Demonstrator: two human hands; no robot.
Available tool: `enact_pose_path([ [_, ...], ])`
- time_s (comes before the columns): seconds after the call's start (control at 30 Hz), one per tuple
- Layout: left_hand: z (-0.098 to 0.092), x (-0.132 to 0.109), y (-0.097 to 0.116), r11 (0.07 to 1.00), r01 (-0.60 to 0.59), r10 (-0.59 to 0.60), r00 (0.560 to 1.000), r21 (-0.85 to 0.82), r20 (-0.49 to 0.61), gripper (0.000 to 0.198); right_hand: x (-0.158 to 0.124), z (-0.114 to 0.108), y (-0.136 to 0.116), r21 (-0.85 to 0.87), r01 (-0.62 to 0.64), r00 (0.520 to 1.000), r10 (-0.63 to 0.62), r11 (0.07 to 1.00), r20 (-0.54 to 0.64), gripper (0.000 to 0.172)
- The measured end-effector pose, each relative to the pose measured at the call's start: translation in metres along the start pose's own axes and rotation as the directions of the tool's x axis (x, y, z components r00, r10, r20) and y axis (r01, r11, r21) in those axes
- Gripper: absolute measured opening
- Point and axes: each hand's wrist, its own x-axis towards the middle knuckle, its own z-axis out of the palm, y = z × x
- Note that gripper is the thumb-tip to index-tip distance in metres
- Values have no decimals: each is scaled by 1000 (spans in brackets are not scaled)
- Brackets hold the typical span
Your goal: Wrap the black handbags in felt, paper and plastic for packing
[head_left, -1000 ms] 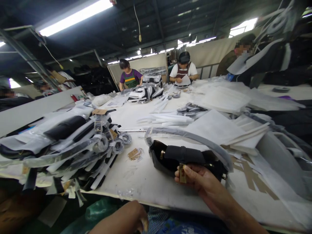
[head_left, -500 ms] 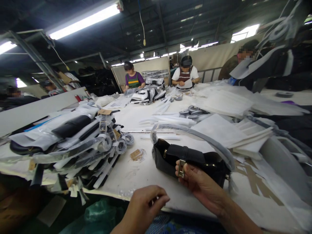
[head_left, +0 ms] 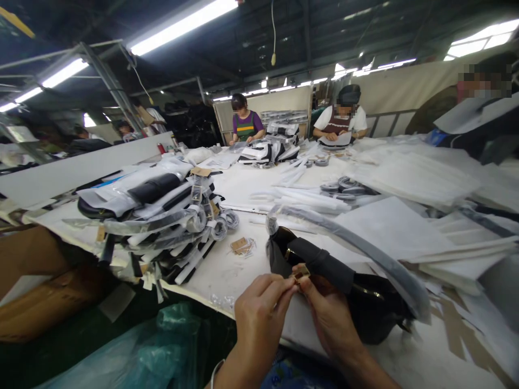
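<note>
A black handbag (head_left: 377, 308) rests on the table in front of me, its handle (head_left: 357, 243) wrapped in clear plastic. At the front of its flap (head_left: 322, 262) is a gold-coloured metal clasp (head_left: 301, 273). My right hand (head_left: 334, 319) grips the clasp between thumb and fingers, close against the bag's front. From the left, my left hand (head_left: 263, 305) pinches at the clasp's near edge, fingertips pressed together. Those fingertips hide part of the metal, and whether a small piece is between them I cannot make out.
To the left lies a stack of wrapped black bags (head_left: 154, 200) with coiled straps (head_left: 221, 227). Small brown tags (head_left: 242, 246) lie between stack and handbag. White sheets (head_left: 405, 232) cover the right side. Across the table, two people (head_left: 247, 121) work; another person is at far right.
My left hand has moved up and right to the clasp, its fingers now closed there. The clasp has tilted in my right hand. The camera view has swung leftward.
</note>
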Motion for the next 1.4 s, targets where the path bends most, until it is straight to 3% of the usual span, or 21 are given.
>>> enact_pose_path([
  [0.13,-3,0,1,997,78,-78,997,-2,14,8,1,1,9,-101,58,998,-61,993,-24,30],
  [0.3,-4,3,-1,988,127,-114,983,-84,147,8,0,-4,10,-174,38,999,-37,984,13,22],
  [0.47,-5,7,-4,996,-34,53,974,-87,221,10,-1,0,-3,-43,-50,999,51,998,14,30],
  [0.6,-9,6,-12,974,-194,221,916,-113,333,6,1,5,-20,92,-122,988,113,988,103,27],
  [0.67,-13,3,-19,971,-145,211,894,-192,395,5,2,4,-25,140,-159,982,142,977,122,24],
  [0.77,-22,-2,-26,941,110,40,903,-319,428,7,1,2,-25,194,-201,976,180,960,124,23],
  [0.83,-27,-3,-26,888,273,-111,907,-369,406,7,-1,1,-23,213,-230,971,208,950,120,24],
  [0.9,-29,-1,-22,855,333,-195,917,-399,348,7,-2,0,-21,214,-254,965,231,943,125,24],
  [1.07,-20,12,-4,922,168,-116,979,-349,166,5,-1,2,-17,170,-217,970,192,961,151,26],
  [1.23,-5,14,2,976,88,-68,992,-197,107,9,-1,-1,-2,39,-70,995,67,997,73,31],
  [1.4,-3,5,0,1000,2,-3,999,16,44,10,-1,-4,10,-163,36,999,-40,986,-25,28],
])
